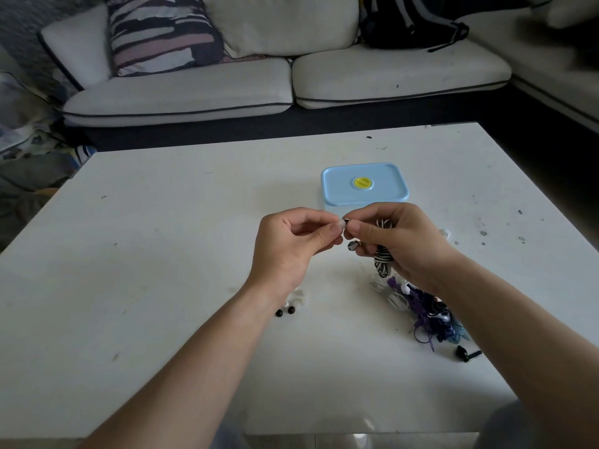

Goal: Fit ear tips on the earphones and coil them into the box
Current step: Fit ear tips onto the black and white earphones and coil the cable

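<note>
Most of the job lies ahead of you. Your left hand (288, 251) pinches a white ear tip (339, 225) between thumb and forefinger and holds it against the earbud (347, 222) that your right hand (398, 244) pinches, so I judge tip 1 is only being seated, not yet on. Earbud 2 (352, 245) hangs bare just below. The striped cable (382, 257) is bunched in your right palm with the lower fingers (366, 251) curled round it. The blue box (389, 189) sits on the desk (162, 254) just beyond your hands with its lid on, so opening it and coiling the cable in are not yet done. Spare ear tips (293, 303), white and black, lie near your left wrist, and a tangle of other earphones (428, 314) lies by your right forearm. Both hands are raised above the desk, wrists turned inward, fingertips meeting in the middle.
</note>
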`<state>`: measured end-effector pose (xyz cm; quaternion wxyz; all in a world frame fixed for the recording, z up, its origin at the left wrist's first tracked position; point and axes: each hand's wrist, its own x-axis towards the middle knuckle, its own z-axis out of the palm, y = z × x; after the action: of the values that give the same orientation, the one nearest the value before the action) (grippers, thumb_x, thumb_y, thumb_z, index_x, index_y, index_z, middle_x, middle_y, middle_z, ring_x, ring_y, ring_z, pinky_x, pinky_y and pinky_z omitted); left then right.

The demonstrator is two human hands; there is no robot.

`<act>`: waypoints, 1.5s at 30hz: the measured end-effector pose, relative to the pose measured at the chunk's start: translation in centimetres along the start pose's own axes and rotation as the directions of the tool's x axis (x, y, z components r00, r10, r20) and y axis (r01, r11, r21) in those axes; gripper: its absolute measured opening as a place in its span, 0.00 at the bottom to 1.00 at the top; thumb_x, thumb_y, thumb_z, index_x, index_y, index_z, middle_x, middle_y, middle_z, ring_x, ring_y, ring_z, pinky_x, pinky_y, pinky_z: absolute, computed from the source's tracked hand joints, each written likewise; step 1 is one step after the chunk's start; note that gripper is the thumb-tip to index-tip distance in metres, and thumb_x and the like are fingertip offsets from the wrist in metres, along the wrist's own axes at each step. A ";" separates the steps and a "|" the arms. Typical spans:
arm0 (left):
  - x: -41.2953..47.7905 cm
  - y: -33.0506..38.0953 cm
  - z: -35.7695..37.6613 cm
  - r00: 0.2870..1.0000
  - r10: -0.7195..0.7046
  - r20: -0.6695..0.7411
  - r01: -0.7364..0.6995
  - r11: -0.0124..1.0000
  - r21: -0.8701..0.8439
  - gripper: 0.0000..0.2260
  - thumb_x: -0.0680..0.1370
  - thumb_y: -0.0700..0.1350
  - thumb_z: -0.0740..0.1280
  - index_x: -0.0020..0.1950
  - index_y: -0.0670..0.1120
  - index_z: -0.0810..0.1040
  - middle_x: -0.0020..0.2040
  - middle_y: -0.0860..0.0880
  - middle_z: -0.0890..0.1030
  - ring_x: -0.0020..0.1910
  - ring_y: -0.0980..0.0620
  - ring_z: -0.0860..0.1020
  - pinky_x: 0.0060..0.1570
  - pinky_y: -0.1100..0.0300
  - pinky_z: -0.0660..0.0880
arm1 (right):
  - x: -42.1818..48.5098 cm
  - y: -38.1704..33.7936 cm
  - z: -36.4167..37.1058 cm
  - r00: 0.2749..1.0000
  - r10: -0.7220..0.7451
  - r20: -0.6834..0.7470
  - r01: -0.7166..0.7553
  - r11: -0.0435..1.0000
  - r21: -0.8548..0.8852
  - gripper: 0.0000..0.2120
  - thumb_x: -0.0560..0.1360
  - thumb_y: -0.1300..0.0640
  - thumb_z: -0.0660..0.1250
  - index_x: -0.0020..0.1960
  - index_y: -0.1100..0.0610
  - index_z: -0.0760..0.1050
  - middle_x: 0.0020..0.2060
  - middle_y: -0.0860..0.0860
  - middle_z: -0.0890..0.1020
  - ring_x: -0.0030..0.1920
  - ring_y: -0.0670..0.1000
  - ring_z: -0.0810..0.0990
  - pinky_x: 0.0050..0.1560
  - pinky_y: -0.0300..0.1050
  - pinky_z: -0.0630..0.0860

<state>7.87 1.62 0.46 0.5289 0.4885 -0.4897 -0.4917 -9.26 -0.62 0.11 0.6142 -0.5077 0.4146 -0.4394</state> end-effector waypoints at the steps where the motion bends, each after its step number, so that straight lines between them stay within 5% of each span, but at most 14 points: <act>1: 0.0 0.0 0.0 1.000 -0.009 0.011 0.009 1.000 -0.001 0.03 0.73 0.34 0.74 0.45 0.40 0.84 0.39 0.41 0.85 0.38 0.49 0.84 0.43 0.61 0.80 | 0.0 0.0 -0.1 1.000 0.016 0.014 -0.016 1.000 0.009 0.06 0.67 0.59 0.74 0.42 0.60 0.84 0.39 0.60 0.82 0.29 0.49 0.72 0.39 0.41 0.78; 9: 0.3 0.2 -0.8 0.949 -0.261 0.180 0.284 0.951 -0.122 0.08 0.65 0.44 0.75 0.42 0.45 0.81 0.37 0.47 0.83 0.36 0.53 0.81 0.39 0.64 0.78 | -0.1 0.0 -0.1 0.971 0.155 0.184 -0.180 0.975 0.130 0.08 0.70 0.61 0.69 0.47 0.65 0.78 0.38 0.56 0.81 0.27 0.47 0.71 0.39 0.41 0.79; 14: 0.3 0.1 -0.8 0.934 -0.300 0.193 0.335 0.925 -0.180 0.05 0.73 0.46 0.71 0.46 0.46 0.83 0.45 0.45 0.84 0.40 0.52 0.82 0.40 0.63 0.79 | -0.1 0.0 0.1 0.968 0.177 0.177 -0.212 0.956 0.204 0.08 0.71 0.60 0.68 0.48 0.62 0.79 0.37 0.53 0.80 0.27 0.46 0.71 0.38 0.42 0.78; 19: 0.1 -0.3 -0.9 0.895 -0.373 0.246 0.406 0.908 -0.100 0.08 0.79 0.37 0.67 0.57 0.43 0.80 0.53 0.44 0.84 0.51 0.47 0.84 0.46 0.60 0.80 | 0.0 0.0 0.1 0.970 0.208 0.125 -0.236 0.925 0.298 0.07 0.73 0.61 0.67 0.49 0.62 0.78 0.39 0.55 0.79 0.28 0.47 0.72 0.39 0.43 0.77; 24: 0.0 -0.5 -0.7 0.901 -0.375 0.216 0.410 0.900 -0.146 0.08 0.75 0.31 0.70 0.52 0.40 0.80 0.47 0.42 0.84 0.43 0.49 0.84 0.46 0.62 0.80 | 0.1 0.1 0.4 0.972 0.229 0.054 -0.233 0.913 0.336 0.03 0.78 0.65 0.65 0.47 0.61 0.76 0.37 0.56 0.79 0.27 0.48 0.71 0.38 0.44 0.76; 27: 0.1 -0.5 -0.8 0.886 -0.407 0.220 0.449 0.873 -0.193 0.08 0.75 0.31 0.70 0.51 0.41 0.81 0.43 0.45 0.84 0.41 0.51 0.83 0.44 0.63 0.80 | 0.1 0.2 0.5 0.969 0.244 0.035 -0.240 0.900 0.363 0.09 0.78 0.66 0.64 0.56 0.61 0.79 0.37 0.56 0.77 0.28 0.49 0.70 0.37 0.45 0.76; 35: 0.3 -0.3 -1.3 0.853 -0.477 0.212 0.517 0.828 -0.218 0.06 0.75 0.33 0.70 0.49 0.41 0.82 0.41 0.46 0.84 0.38 0.54 0.82 0.42 0.65 0.80 | 0.2 0.6 0.2 0.969 0.245 0.021 -0.244 0.942 0.229 0.04 0.78 0.64 0.67 0.51 0.61 0.80 0.38 0.54 0.79 0.31 0.51 0.76 0.47 0.50 0.83; 41: 0.6 -0.4 -1.9 0.853 -0.507 0.121 0.521 0.825 -0.218 0.05 0.74 0.33 0.71 0.44 0.42 0.83 0.39 0.46 0.84 0.35 0.54 0.82 0.38 0.66 0.80 | 0.2 1.4 -0.3 0.957 0.290 -0.014 -0.290 0.957 0.014 0.05 0.77 0.61 0.71 0.52 0.56 0.78 0.43 0.53 0.84 0.47 0.51 0.84 0.55 0.53 0.79; 45: 0.7 -0.4 -1.8 0.849 -0.504 0.155 0.528 0.810 -0.256 0.07 0.74 0.30 0.69 0.47 0.40 0.83 0.41 0.44 0.85 0.38 0.52 0.84 0.41 0.65 0.81 | 0.4 1.7 0.1 0.962 0.266 -0.061 -0.261 0.962 0.078 0.04 0.77 0.64 0.70 0.51 0.60 0.78 0.41 0.55 0.83 0.47 0.53 0.83 0.57 0.49 0.80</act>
<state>9.68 1.00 0.04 0.4212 0.5003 -0.2819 -0.7020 -8.89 -0.85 -1.57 0.6694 -0.4107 0.4843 -0.3855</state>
